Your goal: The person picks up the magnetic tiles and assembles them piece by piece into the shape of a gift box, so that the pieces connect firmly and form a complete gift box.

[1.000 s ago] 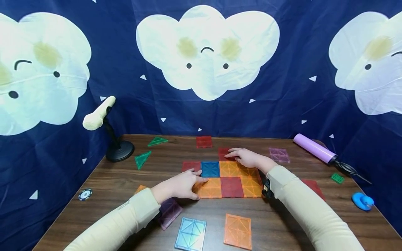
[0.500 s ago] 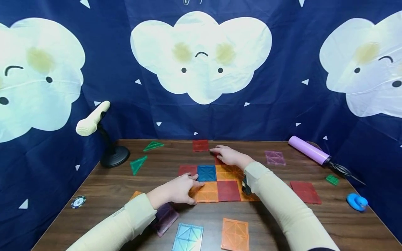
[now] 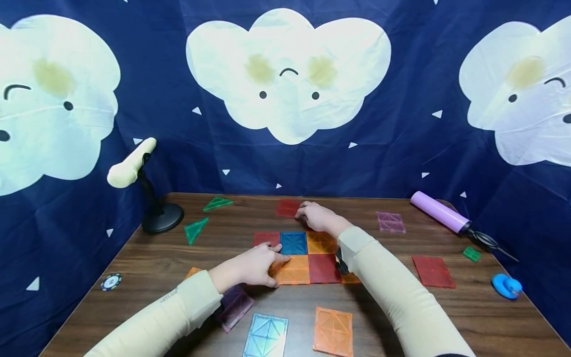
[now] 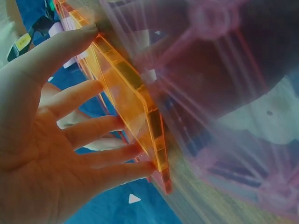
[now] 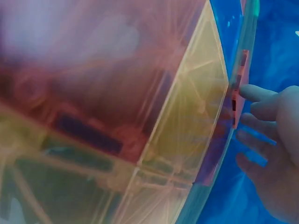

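Behind the blue translucent plastic square [image 3: 293, 243], my right hand [image 3: 317, 217], fingers loose, has just reached the red translucent plastic square [image 3: 285, 208], so work likely turns there; front-left, my left hand [image 3: 253, 266] stays spread.

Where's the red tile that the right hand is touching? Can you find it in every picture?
Head: the red tile is just above the middle, at the tips of the right hand's fingers.
Left wrist: I can't pick it out there.
Right wrist: right of the middle, a thin red strip seen nearly edge-on.
Shared landmark: the blue cloth shows in all three.
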Demonstrator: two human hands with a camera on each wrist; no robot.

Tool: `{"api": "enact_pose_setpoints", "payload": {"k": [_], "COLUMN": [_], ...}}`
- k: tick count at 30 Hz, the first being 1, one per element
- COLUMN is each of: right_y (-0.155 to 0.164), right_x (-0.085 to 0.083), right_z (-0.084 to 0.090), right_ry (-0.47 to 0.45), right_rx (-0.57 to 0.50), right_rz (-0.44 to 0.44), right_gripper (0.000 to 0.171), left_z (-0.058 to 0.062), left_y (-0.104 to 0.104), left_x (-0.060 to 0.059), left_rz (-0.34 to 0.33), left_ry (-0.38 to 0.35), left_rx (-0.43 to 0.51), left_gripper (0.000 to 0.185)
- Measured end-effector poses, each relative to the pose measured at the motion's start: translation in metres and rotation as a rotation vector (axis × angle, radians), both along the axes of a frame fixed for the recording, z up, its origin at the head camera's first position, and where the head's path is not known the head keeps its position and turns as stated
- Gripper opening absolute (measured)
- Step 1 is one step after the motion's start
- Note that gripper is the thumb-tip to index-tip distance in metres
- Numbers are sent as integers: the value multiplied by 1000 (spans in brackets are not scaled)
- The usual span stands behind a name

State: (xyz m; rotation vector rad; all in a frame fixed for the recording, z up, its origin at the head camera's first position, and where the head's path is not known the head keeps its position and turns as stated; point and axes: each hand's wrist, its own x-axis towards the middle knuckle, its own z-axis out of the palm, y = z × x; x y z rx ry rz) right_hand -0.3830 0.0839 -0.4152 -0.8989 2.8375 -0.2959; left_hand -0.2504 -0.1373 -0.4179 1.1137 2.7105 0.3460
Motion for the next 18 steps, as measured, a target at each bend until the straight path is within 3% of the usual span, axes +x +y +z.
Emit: {"api": "enact_pose_setpoints", "payload": {"k": [3, 7, 12, 18], "right_y": [1, -4, -15, -16], "right_x": [1, -2, -5, -5], "right_z": [0, -3, -14, -13], "right_ry": [18, 31, 27, 42], "right_rx": [-83, -153, -116, -96], "right_rz": [53, 41, 28, 70], "right_gripper": [27, 25, 36, 31], "left_z": [0, -2, -5, 1], "left_y": [1, 2, 1, 1], "left_x": [1, 3, 4, 1], "left_rz": [11, 14, 22, -13], "left_ry": [-6, -16, -26, 13], "left_rx": [-4, -1, 6, 3], "left_gripper": [65, 65, 66, 65]}}
